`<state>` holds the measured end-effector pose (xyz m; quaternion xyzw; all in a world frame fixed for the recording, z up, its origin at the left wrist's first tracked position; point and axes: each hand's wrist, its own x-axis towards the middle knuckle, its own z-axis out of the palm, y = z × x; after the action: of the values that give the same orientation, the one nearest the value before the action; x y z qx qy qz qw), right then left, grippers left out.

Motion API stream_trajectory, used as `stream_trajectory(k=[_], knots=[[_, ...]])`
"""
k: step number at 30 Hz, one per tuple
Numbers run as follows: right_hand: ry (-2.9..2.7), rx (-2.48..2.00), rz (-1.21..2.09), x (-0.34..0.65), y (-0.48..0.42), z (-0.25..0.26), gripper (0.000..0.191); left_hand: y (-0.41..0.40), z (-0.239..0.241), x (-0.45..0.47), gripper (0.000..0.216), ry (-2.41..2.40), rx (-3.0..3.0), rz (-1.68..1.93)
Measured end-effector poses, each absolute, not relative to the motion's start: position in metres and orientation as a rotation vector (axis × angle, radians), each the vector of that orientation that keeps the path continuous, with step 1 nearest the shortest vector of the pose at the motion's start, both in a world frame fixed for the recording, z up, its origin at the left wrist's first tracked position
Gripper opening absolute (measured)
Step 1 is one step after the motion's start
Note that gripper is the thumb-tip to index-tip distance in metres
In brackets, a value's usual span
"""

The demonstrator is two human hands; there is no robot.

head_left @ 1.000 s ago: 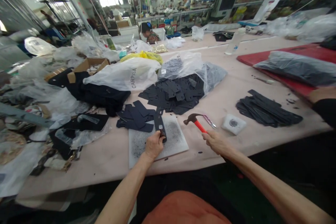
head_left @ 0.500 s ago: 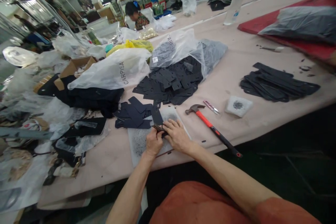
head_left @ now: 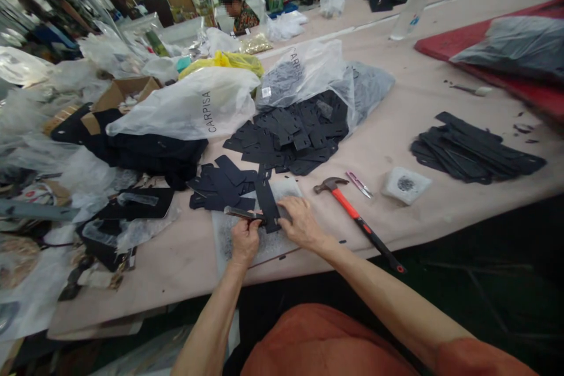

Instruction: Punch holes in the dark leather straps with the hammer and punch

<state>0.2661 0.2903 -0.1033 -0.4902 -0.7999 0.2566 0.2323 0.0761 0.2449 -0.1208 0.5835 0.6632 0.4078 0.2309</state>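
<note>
My left hand is closed around a slim metal punch tool that lies across a white cutting pad. My right hand rests with fingers flat on a long black strip piece on that pad, next to the tool's tip. A hammer with a red and black handle lies on the table right of my right hand, untouched. More black cut pieces sit just beyond the pad.
A heap of black pieces spills from a clear bag. White plastic bags, a cardboard box and clutter fill the left. A stack of black strips, a small white block, a pink clip tool lie right. A person sits far back.
My right hand set the hammer down on the table and came over to the black strip on the pad. My left hand turned the metal tool to lie sideways.
</note>
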Motion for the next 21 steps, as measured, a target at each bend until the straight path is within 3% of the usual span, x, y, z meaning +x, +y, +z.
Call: stream_trajectory(k=[3, 10, 15, 21], knots=[[-2.176, -1.524, 0.595, 0.251, 0.317, -0.096, 0.037, 0.246, -0.122, 0.075, 0.020, 1.822, 1.600, 1.144], [-2.225, -1.694, 0.659, 0.192, 0.362, -0.091, 0.060, 0.241, -0.129, 0.072, 0.020, 1.828, 1.597, 1.247], [-2.140, -1.752, 0.674, 0.191, 0.379, -0.088, 0.047, 0.238, -0.131, 0.073, 0.018, 1.858, 1.501, 1.290], [-2.041, -1.712, 0.477, 0.234, 0.473, -0.014, 0.050, 0.238, -0.134, 0.072, 0.018, 1.852, 1.425, 1.259]])
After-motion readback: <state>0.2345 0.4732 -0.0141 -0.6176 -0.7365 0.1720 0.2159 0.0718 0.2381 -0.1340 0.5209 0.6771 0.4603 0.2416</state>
